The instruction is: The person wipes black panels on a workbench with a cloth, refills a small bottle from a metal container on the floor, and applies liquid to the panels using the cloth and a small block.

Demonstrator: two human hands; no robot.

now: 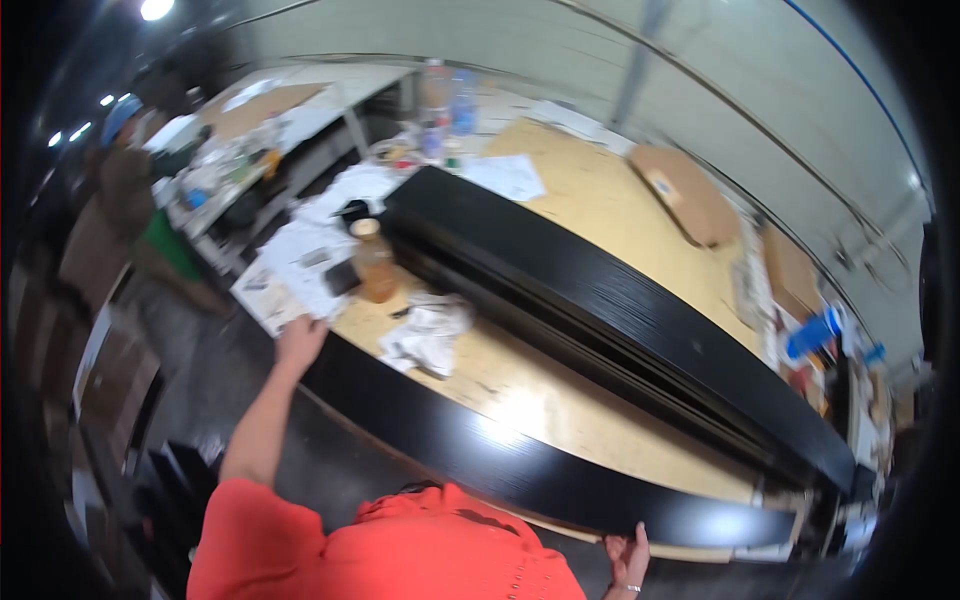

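Observation:
A long, flat black board [490,450] with a glossy top lies along the near edge of the work table. My left hand [300,342] is closed round its left end, next to some papers. Near its right end, my right hand [627,556] grips the near edge from the front; part of the fingers is hidden under the board. Behind it rests a stack of longer black boards [600,300]. Between them a crumpled white cloth [430,332] and a bottle of amber liquid [375,262] sit on the table.
Loose papers [300,270] cover the table's left end. Clear plastic bottles [462,105] stand at the back, and cardboard [685,195] lies at the far side. A blue bottle [815,333] is at the right. Another person [125,190] is at the far left, by a cluttered table.

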